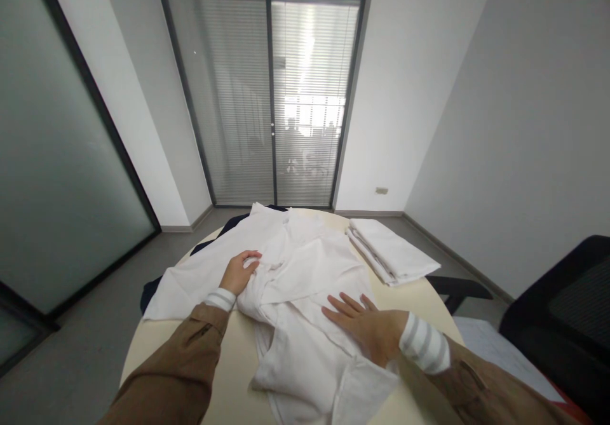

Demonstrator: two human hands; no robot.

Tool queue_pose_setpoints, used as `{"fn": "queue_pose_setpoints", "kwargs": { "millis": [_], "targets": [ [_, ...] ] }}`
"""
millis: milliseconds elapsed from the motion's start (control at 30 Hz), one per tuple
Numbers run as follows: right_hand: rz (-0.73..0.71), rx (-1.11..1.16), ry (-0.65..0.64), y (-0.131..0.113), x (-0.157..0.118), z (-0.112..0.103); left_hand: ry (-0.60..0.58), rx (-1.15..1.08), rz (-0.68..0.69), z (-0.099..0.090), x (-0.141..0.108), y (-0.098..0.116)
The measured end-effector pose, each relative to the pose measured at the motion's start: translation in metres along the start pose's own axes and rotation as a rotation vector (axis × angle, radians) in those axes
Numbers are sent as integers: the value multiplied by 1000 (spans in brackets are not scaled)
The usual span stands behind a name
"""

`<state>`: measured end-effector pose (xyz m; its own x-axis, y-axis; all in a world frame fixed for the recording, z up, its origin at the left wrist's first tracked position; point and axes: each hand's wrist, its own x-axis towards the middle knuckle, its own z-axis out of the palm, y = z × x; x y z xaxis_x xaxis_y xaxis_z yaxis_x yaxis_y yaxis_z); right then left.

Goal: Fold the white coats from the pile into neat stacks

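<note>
A white shirt (309, 272) lies spread and rumpled over the round table, its near part hanging towards me in loose folds. My left hand (239, 274) is on the left side of the shirt, with thumb and fingers curled around a gathered fold of the cloth. Palm down on the right side of the shirt rests my right hand (362, 326), its fingers spread and gripping nothing. Part of the cloth under each hand is hidden.
A folded white cloth (393, 250) sits at the table's right edge. Dark blue fabric (229, 223) shows beneath the shirt at the left and back. The cream tabletop (429, 310) is round. A black chair (562, 310) and white papers (500, 349) are at the right.
</note>
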<state>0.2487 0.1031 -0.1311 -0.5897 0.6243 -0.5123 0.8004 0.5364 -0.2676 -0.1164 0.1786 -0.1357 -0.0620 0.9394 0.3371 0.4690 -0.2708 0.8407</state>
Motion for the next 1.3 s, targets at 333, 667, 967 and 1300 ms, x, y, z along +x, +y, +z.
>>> {"fn": "queue_pose_setpoints", "kwargs": {
  "millis": [333, 667, 967, 1300],
  "targets": [
    [68, 49, -178, -45, -30, -29, -284, -620, -24, 3, -17, 30],
    [57, 123, -98, -23, -29, -26, -58, -64, -177, 2, -10, 25],
    [75, 87, -151, -26, -37, -30, 86, -74, -239, -23, -1, 49],
    [45, 120, -97, -16, -48, -25, -476, -195, -128, -30, -26, 62]
  ]
}}
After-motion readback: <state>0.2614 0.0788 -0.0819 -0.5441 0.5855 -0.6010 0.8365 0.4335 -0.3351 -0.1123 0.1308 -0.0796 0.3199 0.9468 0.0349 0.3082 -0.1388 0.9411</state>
